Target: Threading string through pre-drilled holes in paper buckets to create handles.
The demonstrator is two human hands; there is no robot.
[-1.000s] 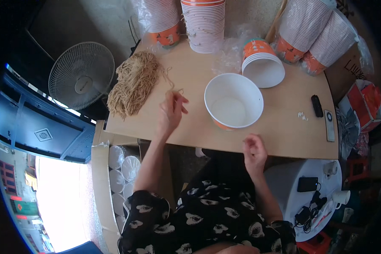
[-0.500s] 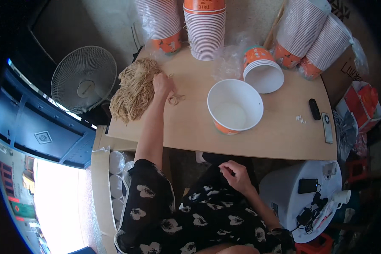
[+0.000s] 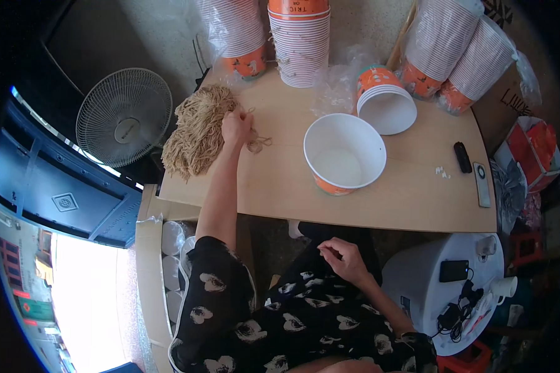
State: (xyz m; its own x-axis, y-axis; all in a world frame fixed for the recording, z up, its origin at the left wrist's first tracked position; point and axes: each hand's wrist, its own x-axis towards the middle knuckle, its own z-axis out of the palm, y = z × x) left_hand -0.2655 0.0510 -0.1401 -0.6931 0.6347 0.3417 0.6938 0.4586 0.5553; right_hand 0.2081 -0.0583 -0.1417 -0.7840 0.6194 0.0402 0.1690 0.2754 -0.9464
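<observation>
At the left of the table lies a heap of tan cord [image 3: 196, 137], its many strands tangled together. My left hand [image 3: 236, 127] reaches to its right edge, fingers closed on some strands; the fingertips are partly hidden. A few loose cord loops [image 3: 259, 143] lie just right of that hand. Above my lap, my right hand [image 3: 344, 260] is held with its fingers curled in, and nothing shows in them. A large white paper bucket [image 3: 344, 152] with an orange outside stands upright at the table's middle. Behind it, several nested orange buckets [image 3: 386, 105] lie on their side.
Tall bucket stacks [image 3: 300, 50] line the back, some in clear plastic. A fan [image 3: 126, 127] stands at left. White bits [image 3: 442, 172], a black object [image 3: 462, 158] and a remote [image 3: 481, 184] lie at right. Below is a round white stand [image 3: 410, 273] with a phone and cables.
My left hand has shifted very slightly at the cord heap's edge. My right hand stays curled over my lap, and the buckets have not moved on the table.
</observation>
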